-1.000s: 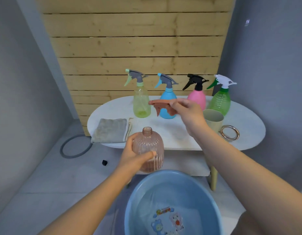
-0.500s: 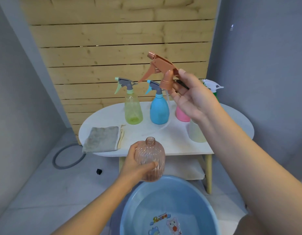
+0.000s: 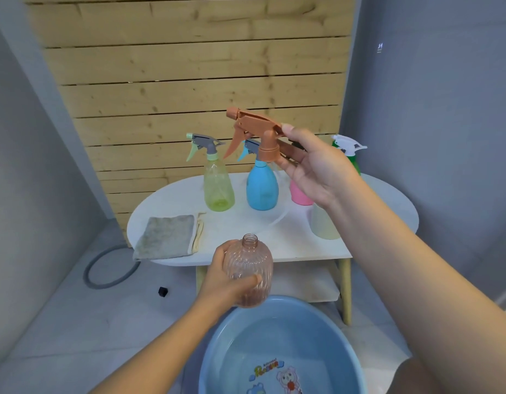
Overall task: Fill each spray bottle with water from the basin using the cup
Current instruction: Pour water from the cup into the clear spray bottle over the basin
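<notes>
Pink bottle (image 3: pixel 299 194) and cup (image 3: pixel 322 223) half hidden behind right hand (image 3: pixel 317 166)

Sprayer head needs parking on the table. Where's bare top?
Free: the front middle of the table, between the grey cloth and the cream cup, ahead of the yellow-green bottle and blue bottle. The back row of bottles is crowded. The right end is hidden behind the right hand.

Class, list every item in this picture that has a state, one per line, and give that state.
Ribbed bottle: uncapped, upright, gripped by left hand.
Orange sprayer: unscrewed, held aloft by right hand.
Yellow bottle: capped, standing.
Blue bottle: capped, standing.
Basin: holding water.
Cloth: folded flat.
</notes>
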Available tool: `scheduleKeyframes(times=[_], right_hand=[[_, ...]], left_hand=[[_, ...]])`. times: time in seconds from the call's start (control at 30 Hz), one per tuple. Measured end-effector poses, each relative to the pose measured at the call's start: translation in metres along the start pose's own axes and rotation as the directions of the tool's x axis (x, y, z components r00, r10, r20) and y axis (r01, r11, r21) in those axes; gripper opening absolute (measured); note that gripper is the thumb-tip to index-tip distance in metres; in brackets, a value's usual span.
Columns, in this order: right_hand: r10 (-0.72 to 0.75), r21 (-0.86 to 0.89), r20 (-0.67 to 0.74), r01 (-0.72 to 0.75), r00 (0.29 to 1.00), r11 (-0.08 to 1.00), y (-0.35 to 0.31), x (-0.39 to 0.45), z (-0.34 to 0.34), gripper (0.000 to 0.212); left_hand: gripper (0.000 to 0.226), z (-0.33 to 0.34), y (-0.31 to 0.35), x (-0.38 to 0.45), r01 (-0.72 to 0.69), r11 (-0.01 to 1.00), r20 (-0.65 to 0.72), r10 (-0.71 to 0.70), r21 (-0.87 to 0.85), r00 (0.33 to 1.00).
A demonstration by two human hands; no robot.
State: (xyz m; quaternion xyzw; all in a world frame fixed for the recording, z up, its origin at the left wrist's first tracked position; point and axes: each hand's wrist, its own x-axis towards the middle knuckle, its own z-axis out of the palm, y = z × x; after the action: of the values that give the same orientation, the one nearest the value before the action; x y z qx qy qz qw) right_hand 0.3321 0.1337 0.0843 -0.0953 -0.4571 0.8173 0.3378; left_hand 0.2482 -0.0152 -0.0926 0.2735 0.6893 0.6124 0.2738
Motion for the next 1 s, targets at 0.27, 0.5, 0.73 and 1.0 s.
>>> scheduleKeyframes(times=[0.27,0.5,0.73,1.0], right_hand=[[0.062,-0.079,0.023,-0.06,0.998,0.995,0.025,0.001,0.005,0.012],[0.104,-0.07,0.049,-0.101,0.993,0.992,0.043,0.0,0.014,0.012],[0.203,-0.13,-0.072,-0.21,0.977,0.969,0.086,-0.008,-0.008,0.007],[0.1,-0.59,-0.005,-0.084,0.995,0.803,0.088,-0.019,-0.027,0.011]], left_hand=[[0.079,0.0,-0.005,0.003,0.007,0.999,0.014,-0.008,0.053,1.0],[0.071,0.006,0.0,-0.003,-0.011,1.0,0.042,0.01,0.026,0.999],[0.062,0.009,0.008,-0.002,-0.005,1.0,-0.021,0.005,-0.016,1.0],[0.07,0.011,0.013,-0.003,-0.031,1.0,-0.003,0.031,-0.005,1.0]])
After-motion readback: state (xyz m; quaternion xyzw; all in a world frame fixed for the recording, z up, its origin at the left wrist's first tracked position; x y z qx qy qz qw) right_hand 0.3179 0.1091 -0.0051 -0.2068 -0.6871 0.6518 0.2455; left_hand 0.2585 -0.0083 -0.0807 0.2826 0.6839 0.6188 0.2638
